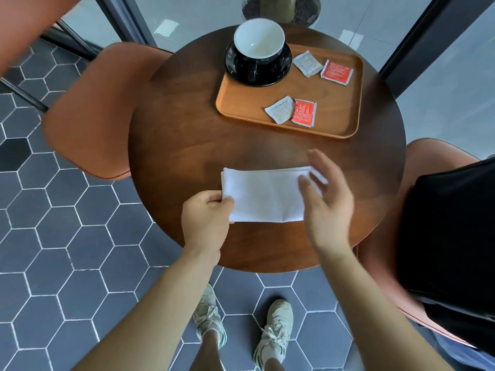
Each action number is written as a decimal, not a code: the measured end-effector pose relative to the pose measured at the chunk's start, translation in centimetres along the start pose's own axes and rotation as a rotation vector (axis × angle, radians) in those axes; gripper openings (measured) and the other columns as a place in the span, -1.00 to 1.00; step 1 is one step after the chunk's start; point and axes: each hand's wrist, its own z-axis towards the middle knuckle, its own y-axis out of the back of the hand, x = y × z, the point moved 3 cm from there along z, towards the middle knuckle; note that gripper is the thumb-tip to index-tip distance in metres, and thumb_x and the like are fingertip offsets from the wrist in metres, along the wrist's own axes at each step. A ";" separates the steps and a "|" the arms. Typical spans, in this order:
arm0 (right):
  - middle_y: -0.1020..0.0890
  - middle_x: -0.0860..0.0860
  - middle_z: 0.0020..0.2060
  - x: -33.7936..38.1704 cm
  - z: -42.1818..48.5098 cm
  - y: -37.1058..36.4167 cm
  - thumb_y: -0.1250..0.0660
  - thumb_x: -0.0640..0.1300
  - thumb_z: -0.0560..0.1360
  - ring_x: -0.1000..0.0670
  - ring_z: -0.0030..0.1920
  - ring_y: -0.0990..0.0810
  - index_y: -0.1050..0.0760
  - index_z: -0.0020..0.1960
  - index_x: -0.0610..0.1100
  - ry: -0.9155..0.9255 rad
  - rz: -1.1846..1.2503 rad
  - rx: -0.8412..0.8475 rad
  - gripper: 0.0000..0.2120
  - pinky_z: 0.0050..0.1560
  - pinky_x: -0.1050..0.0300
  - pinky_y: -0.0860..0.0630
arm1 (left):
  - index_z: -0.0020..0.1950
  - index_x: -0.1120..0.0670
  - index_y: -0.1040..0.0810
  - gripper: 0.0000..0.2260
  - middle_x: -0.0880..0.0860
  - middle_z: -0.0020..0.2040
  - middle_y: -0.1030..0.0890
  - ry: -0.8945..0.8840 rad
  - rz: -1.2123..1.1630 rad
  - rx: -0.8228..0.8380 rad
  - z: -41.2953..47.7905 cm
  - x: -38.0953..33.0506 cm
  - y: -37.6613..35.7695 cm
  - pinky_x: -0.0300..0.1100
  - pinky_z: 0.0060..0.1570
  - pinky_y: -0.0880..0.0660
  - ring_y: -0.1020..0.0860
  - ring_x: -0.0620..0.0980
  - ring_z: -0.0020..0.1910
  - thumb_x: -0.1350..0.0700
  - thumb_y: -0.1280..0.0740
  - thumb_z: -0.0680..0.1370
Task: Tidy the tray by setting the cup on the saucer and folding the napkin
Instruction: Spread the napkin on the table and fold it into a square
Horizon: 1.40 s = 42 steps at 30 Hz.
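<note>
Napkin: one, folded, lying mid-frame on the round wooden worktop. My left hand pinches its left edge; my right hand is spread open over its right end, blurred. One tray, upper right, holds one cup on one saucer, plus four packets, two red, two grey. Hexagon-tiled floor, orange chairs.

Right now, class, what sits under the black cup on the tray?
A black saucer lies under the cup, its rim showing all round on the wooden tray. The saucer's centre is covered by the cup, so anything there cannot be seen.
</note>
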 end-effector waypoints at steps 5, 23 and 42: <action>-0.57 -0.06 0.13 -2.3 1.9 5.1 -0.42 -0.02 0.52 -0.14 0.11 -0.55 -0.52 0.32 -0.13 -0.065 -0.702 -0.023 -0.59 0.11 -0.04 -0.52 | -0.24 -0.10 -0.64 -0.84 -0.15 -0.31 -0.70 -0.099 0.023 -0.098 -0.2 -0.8 0.2 0.05 -0.18 -0.66 -0.64 -0.11 -0.32 0.14 -0.44 0.48; -0.69 0.09 -0.27 -3.0 3.0 4.8 -0.50 -0.06 0.46 0.11 -0.53 -0.63 -0.65 -0.09 -0.01 -0.298 -0.440 0.074 -0.95 -0.43 0.39 -0.47 | -0.16 0.17 -0.67 -0.95 0.13 -0.29 -0.58 -0.964 0.494 -0.085 -6.4 -5.4 -8.8 -0.06 -0.32 -0.41 -0.55 0.18 -0.30 0.25 -0.51 0.42; -0.67 0.11 -0.19 -3.2 3.4 5.0 -0.46 -0.14 0.49 0.05 -0.21 -0.63 -0.62 0.12 -0.04 -0.016 -0.453 0.137 -0.79 -0.11 0.20 -0.54 | 0.09 0.21 -0.62 -0.81 0.27 0.25 -0.55 -1.243 0.802 0.122 -5.1 -0.5 -10.6 0.23 0.36 -0.37 -0.43 0.31 0.40 0.14 -0.30 0.59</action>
